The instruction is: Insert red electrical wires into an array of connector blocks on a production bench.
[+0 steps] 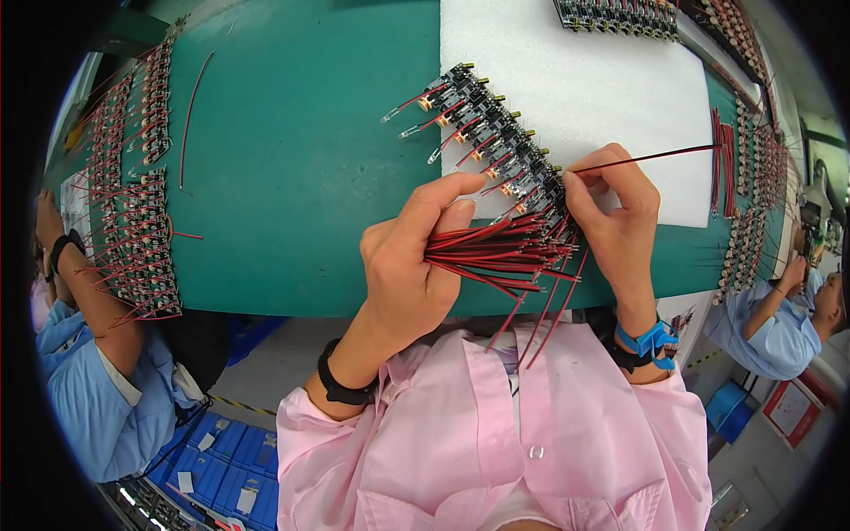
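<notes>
A thick bundle of red and black wires (496, 252) is gripped in my left hand (403, 257), its stripped ends fanning out to the right. Between thumb and fingertips, my right hand (620, 199) pinches one red-and-black wire (655, 157) that reaches out to the right. The fingertips are beside the edge of a slanting strip of small black circuit boards (491, 128). Short red leads with clear tips stick out from the strip's left side, and brass-coloured pins from its right. The bundle covers the strip's near end. A few loose wires (553, 314) hang toward my shirt.
A white foam sheet (575, 80) lies on the green mat (283, 177). More board strips (142, 239) are at the left, others (620, 18) at the top. Red wires (723, 168) lie at the right. Co-workers in blue sit on both sides; blue bins (221, 460) stand below left.
</notes>
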`<action>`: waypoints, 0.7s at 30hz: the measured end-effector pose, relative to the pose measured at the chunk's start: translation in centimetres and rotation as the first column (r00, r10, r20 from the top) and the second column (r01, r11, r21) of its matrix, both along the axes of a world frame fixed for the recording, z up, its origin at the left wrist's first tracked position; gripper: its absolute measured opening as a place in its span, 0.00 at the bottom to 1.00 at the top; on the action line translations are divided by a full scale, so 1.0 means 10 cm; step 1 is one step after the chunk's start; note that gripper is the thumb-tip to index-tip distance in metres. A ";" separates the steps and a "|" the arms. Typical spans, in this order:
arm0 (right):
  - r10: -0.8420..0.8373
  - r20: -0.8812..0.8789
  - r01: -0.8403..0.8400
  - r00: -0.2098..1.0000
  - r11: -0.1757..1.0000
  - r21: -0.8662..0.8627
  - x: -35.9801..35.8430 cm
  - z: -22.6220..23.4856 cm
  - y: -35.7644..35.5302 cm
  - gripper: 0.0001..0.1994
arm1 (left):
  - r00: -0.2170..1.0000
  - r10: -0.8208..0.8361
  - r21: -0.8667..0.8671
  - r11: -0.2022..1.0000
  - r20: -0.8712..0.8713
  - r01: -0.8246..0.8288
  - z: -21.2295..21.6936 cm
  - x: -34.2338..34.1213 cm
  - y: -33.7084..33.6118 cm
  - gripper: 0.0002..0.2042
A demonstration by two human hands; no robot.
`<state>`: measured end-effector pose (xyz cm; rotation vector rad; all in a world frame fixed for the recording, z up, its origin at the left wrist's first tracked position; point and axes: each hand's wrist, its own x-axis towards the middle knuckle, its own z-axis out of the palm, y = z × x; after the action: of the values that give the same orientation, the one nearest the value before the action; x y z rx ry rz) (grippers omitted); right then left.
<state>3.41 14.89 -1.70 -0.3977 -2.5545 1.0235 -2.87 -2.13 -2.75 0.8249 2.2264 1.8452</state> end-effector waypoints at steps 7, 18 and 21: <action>0.123 0.060 -0.135 0.991 0.958 0.254 -0.01 0.17 0.00 0.04 | 0.997 0.015 0.108 0.994 0.076 -0.023 -0.04 0.00 -0.02 0.07; 0.177 0.133 -0.215 0.975 0.896 0.388 0.04 0.32 -0.04 0.06 | 0.831 -0.214 0.438 0.898 0.514 -0.040 -0.01 -0.12 -0.15 0.10; 0.157 0.115 -0.183 0.981 0.944 0.276 0.07 0.44 0.03 0.04 | 0.515 -0.584 0.709 0.702 0.627 -0.066 0.01 -0.24 -0.23 0.12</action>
<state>4.11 15.22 2.71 -0.1494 -2.8050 0.6860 -5.27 -4.44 -2.64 0.1949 0.7557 2.1818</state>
